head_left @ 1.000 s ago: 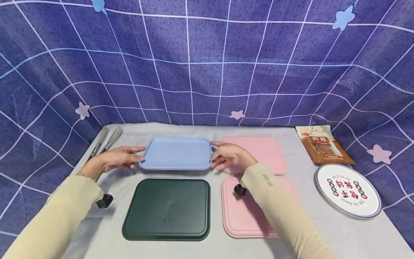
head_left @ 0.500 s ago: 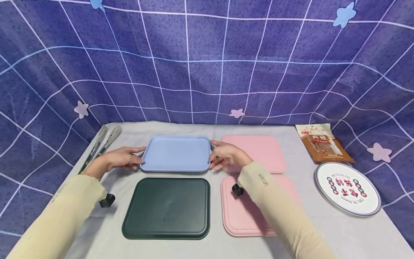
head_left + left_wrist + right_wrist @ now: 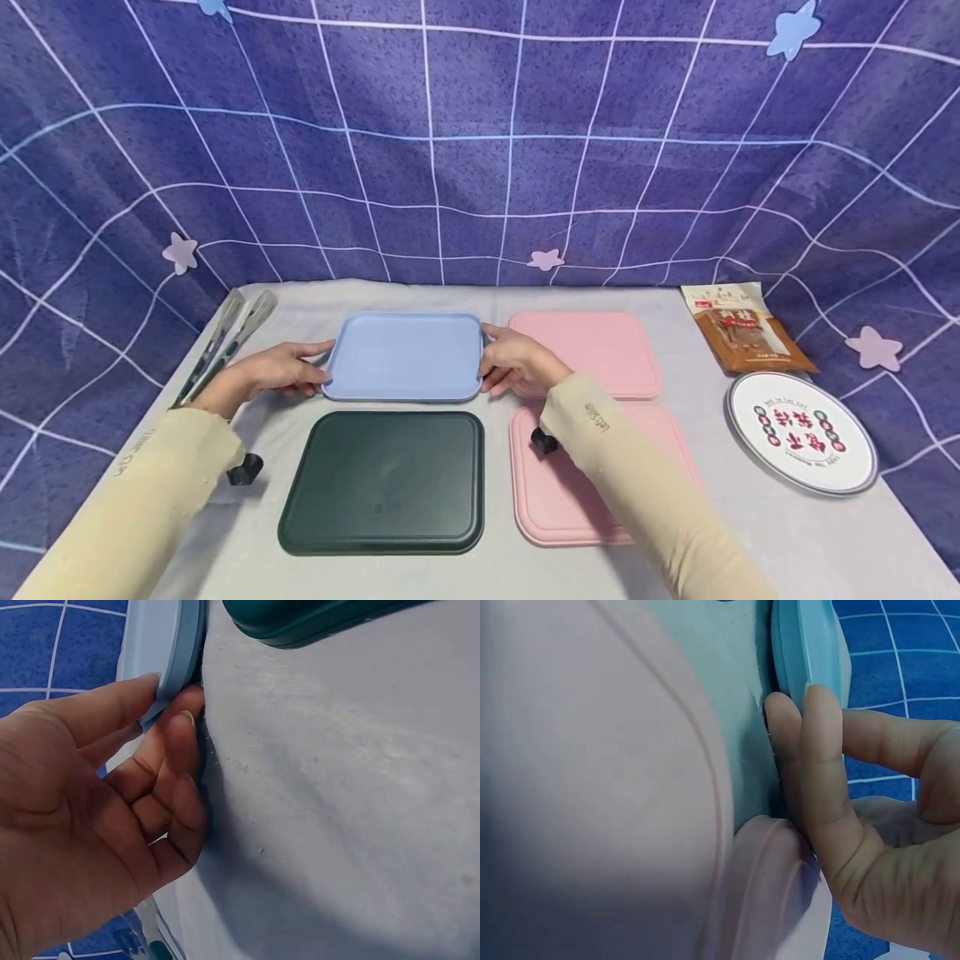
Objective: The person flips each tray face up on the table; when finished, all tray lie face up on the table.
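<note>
Fingers (image 3: 180, 746) of left hand (image 3: 272, 370) and right hand (image 3: 519, 358) clamped on blue tray (image 3: 405, 358), now nearer green tray (image 3: 386, 483)

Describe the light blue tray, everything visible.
The light blue tray is a rounded-corner rectangle with a raised rim, plastic-looking. It looks roughly level, long side across, beyond the dark green board and left of the farther pink board. The left hand grips its left end, thumb at the rim; the right hand holds its right end. Whether it rests on the cloth is unclear.
</note>
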Demonstrator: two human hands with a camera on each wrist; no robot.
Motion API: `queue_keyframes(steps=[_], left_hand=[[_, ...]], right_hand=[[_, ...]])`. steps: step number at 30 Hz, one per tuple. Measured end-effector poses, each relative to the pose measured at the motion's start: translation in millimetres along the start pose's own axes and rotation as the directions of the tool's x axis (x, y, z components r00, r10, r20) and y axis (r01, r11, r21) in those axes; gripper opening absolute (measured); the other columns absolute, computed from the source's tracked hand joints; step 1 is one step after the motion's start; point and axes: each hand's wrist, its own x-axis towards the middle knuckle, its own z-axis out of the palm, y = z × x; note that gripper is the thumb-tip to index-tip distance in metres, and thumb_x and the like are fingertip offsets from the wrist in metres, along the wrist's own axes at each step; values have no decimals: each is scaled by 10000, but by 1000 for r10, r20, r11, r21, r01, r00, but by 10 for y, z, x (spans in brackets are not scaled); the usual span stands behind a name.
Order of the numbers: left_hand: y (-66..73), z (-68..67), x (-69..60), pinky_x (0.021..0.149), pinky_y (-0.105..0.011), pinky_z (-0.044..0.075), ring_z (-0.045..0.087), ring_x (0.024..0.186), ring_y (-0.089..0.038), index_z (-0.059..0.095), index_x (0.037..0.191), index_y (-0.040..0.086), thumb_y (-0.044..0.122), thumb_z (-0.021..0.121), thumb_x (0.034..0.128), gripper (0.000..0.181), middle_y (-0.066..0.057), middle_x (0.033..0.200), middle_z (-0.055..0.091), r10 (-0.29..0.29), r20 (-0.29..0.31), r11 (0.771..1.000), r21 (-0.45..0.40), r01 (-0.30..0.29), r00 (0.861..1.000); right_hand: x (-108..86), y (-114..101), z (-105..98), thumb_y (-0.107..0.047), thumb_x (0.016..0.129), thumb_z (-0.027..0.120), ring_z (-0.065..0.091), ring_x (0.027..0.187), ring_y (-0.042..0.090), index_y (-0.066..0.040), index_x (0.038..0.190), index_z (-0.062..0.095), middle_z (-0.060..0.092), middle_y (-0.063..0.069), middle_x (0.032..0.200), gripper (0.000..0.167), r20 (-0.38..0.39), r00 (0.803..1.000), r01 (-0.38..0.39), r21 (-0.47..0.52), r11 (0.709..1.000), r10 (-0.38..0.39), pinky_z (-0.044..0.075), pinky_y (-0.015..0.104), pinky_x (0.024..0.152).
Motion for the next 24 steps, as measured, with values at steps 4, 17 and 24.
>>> queue_keyframes(steps=[4, 17, 24], left_hand=[[-27, 15, -15, 553, -225, 404, 545, 622, -76, 128, 1604, 50, 165, 646, 960, 835, 17, 751, 681, 1, 6, 1000, -24, -1, 1000], [-35, 28, -48, 559, -234, 412, 562, 645, -87, 77, 1612, 99, 186, 655, 958, 878, 28, 753, 667, -11, 17, 1000, -2, 11, 1000], [-41, 53, -52, 543, -235, 389, 554, 624, -87, 57, 1604, 53, 177, 636, 967, 870, 6, 768, 686, 3, 26, 1000, -9, -2, 1000]], right_hand=[[13, -4, 30, 102, 850, 605, 672, 598, 219, -249, 1630, 9, 659, 165, 779, 1043, -11, 1000, -17, -14, 1000, 16, 594, 322, 578], [4, -25, 25, 96, 852, 587, 676, 575, 214, -236, 1630, 1, 686, 163, 776, 1029, 9, 1000, -11, -31, 999, 11, 605, 358, 603], [-15, -24, 44, 99, 853, 580, 669, 572, 217, -231, 1631, -1, 689, 184, 817, 1025, 8, 1000, -10, -21, 1000, 10, 600, 347, 578]])
